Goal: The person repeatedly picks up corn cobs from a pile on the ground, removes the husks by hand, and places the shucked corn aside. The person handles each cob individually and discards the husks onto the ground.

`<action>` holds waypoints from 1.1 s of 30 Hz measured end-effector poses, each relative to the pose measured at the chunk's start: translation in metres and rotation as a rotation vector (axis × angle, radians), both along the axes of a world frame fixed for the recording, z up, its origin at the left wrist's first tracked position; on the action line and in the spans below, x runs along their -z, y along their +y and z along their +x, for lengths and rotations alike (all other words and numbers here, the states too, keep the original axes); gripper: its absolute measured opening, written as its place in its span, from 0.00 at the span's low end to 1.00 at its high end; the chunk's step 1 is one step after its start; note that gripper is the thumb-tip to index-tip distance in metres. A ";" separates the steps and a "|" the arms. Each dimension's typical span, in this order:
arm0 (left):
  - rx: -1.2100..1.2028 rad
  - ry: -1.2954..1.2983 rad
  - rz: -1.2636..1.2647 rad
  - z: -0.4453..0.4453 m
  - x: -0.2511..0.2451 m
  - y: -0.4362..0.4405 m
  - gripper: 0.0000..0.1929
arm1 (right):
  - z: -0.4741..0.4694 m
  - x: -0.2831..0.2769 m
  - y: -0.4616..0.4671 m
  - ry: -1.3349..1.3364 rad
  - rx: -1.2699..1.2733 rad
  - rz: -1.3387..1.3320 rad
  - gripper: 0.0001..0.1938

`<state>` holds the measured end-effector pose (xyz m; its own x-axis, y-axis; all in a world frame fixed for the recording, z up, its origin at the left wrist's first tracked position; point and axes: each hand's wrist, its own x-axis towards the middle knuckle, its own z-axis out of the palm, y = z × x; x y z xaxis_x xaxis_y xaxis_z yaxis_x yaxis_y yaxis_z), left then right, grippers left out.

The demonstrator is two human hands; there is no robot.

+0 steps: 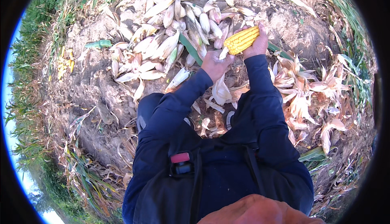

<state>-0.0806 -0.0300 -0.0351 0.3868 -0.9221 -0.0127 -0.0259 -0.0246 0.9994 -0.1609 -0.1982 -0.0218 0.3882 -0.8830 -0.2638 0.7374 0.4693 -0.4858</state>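
Note:
A husked yellow ear of corn [242, 40] is held out in front of me, tilted up to the right. My right hand [258, 42] wraps around its upper right end. At its lower left end, my left hand [215, 64] grips the pale stub [223, 53] that sticks out of the cob. Just beyond my hands lies a heap of unhusked corn ears [164, 45], their husks dry and whitish, some with purple tinges. A long green leaf [189, 48] crosses the heap.
Stripped dry husks [300, 102] are piled to my right, and loose husks [221, 91] lie between my feet. Far left, several bare yellow ears [65, 63] rest on the soil. Standing corn plants [26, 80] border the left side. Cut green leaves [317, 154] lie at lower right.

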 end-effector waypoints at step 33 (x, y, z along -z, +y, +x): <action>-0.280 -1.221 -0.415 -0.033 -0.134 -0.041 0.33 | 0.013 0.037 0.074 0.093 -0.307 -0.414 0.26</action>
